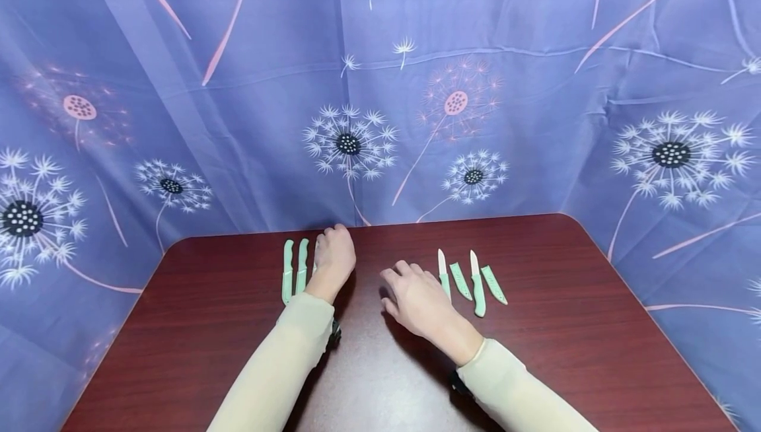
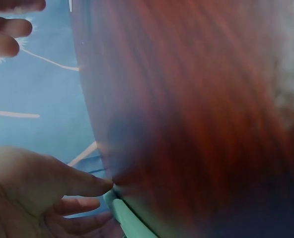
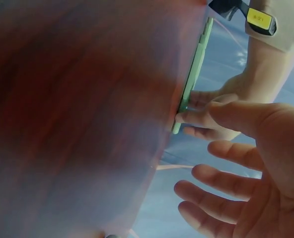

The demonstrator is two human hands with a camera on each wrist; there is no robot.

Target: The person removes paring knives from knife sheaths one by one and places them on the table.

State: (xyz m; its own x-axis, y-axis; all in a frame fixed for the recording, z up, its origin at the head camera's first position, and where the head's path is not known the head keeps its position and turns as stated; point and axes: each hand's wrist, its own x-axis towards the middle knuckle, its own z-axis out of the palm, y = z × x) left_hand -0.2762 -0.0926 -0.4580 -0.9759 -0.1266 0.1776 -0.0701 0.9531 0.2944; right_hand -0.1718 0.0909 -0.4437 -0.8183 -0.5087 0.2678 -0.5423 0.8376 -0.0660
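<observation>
At the table's far left, my left hand (image 1: 335, 253) pinches the handle of a light-green sheathed knife (image 3: 192, 74) between thumb and fingers. In the head view that knife is mostly hidden by the hand; its handle end (image 2: 118, 208) shows at the thumb tip in the left wrist view. Just left of it lie two more sheathed green knives (image 1: 288, 273) (image 1: 302, 267), side by side. My right hand (image 1: 419, 300) hovers over the middle of the table, fingers spread and loosely bent, holding nothing.
Right of my right hand lie two green-handled knives (image 1: 478, 287) (image 1: 443, 273) with bare white blades pointing away. Beside each is a green sheath (image 1: 494, 285) (image 1: 460, 281). A blue dandelion-print curtain (image 1: 392, 174) hangs behind the dark red wooden table (image 1: 565, 353).
</observation>
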